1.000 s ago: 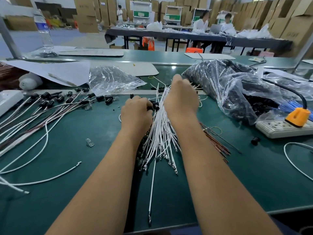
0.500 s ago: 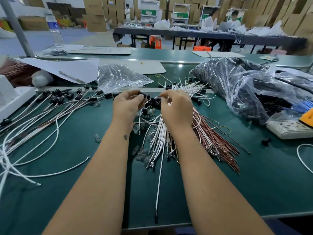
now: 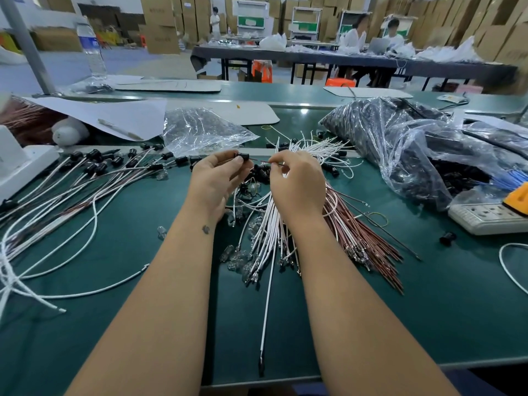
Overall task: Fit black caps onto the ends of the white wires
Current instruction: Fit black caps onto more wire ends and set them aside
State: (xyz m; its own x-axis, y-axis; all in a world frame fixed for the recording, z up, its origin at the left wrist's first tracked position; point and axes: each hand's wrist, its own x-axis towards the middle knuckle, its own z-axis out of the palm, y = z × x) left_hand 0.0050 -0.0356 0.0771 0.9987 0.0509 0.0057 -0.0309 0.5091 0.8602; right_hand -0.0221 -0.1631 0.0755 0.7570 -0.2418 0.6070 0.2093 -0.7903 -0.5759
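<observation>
Two hands up over the table, close together: left hand [image 3: 213,178] pinches a black cap [image 3: 241,156], right hand [image 3: 297,181] pinches a thin wire [image 3: 278,163], tip aimed at the cap but not yet in. Insertion step, I'd say; next comes lining tip to hole and pushing. Cap's small, dark, cylindrical. Beneath lie loose white wires [image 3: 268,224], more caps [image 3: 260,171], finished pieces [image 3: 94,164] off left.
</observation>
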